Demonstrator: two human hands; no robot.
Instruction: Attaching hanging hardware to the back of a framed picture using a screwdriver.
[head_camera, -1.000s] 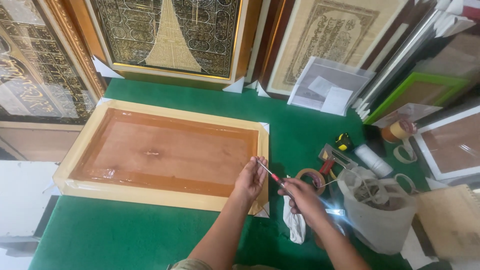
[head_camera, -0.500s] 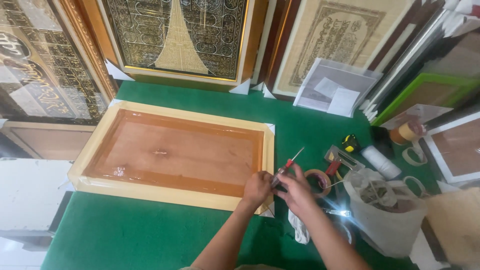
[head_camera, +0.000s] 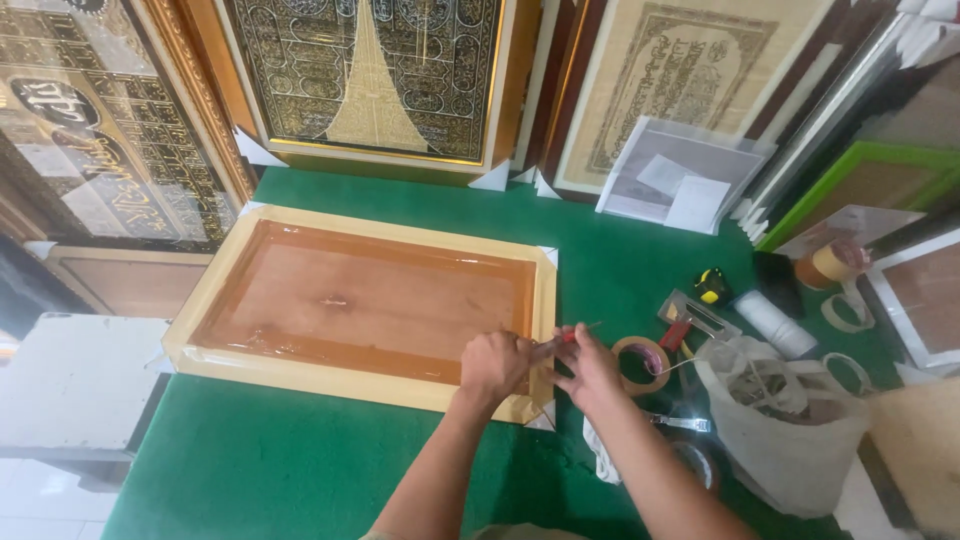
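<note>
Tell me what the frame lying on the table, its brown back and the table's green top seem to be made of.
Frame: looks like pale, unvarnished wood, matte and even.
Back: probably brown board under glossy clear film or tape; it shines and wrinkles along the edges.
Table top: seems to be green felt or cloth, flat with no shine.
Both hands work at the frame's near right corner.
</note>
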